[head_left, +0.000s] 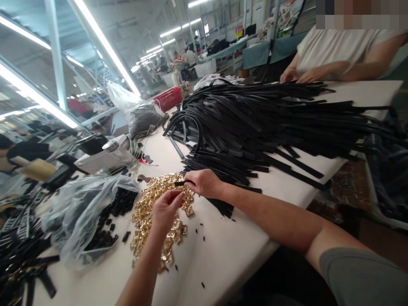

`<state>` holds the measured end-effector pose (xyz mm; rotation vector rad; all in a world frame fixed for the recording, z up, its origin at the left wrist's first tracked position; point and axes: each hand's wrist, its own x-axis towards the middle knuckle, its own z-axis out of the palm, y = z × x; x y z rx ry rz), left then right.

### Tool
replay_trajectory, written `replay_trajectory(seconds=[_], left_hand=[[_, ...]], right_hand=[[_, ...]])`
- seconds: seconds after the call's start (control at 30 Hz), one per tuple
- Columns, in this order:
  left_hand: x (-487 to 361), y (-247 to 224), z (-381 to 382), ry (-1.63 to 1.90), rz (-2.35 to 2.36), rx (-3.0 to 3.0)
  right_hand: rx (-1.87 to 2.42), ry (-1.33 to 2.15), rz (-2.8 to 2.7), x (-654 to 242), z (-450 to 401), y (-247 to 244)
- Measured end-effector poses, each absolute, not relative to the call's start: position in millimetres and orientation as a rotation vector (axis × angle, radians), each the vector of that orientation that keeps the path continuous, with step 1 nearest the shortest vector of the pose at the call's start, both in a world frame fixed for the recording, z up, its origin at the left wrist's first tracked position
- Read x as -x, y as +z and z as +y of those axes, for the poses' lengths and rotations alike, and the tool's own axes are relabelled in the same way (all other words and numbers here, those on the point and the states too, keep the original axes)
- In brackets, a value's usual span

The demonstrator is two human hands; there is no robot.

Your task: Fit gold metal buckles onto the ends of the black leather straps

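Centre: right hand point(205, 182) pinches black strip point(179, 184), end exposed | left hand point(165, 208): fingertips together, contents unclear | gold buckles point(145, 212) beneath, within easy reach | upper right: black straps point(242, 119)

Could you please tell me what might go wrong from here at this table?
The left hand and right hand work over a loose heap of gold-coloured pieces, so a forearm might sweep some away. Small black pieces spill from the plastic bag beside it and could get mixed in. The long black straps overhang the table edge and might slide off.
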<state>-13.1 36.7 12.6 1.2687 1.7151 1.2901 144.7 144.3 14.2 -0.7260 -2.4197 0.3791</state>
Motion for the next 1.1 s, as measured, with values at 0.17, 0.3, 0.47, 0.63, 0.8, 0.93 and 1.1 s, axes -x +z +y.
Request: replay_trajectory(seconds=[0.17,0.3,0.47,0.63,0.8,0.93,1.1], left_hand=[[14.9,16.4,34.2,1.54,1.46,-0.73],[16.6,16.1,37.2,1.661,1.321,-0.533],[18.6,11.7,37.7,1.745,1.245,-0.367],[18.5,10.4,37.2,1.773,1.235,-0.315],[20.2,11.8,35.2,1.741,1.192,-0.294],[18.0,13.6,27.5,1.684,1.11,-0.265],[13.2,13.2,14.3,1.74,1.15,-0.332]], right_hand=[[0.697,0.541,-2.366,-142.9,140.2,12.5],[0.664,0.684,-2.334,-140.9,138.5,9.8],[0.587,0.864,-2.317,-138.9,135.6,8.4],[0.495,1.017,-2.28,-138.0,134.1,6.5],[0.406,1.211,-2.22,-137.0,132.2,4.1],[0.385,1.293,-2.175,-135.0,129.3,2.4],[0.377,1.33,-2.183,-131.6,126.0,0.6]])
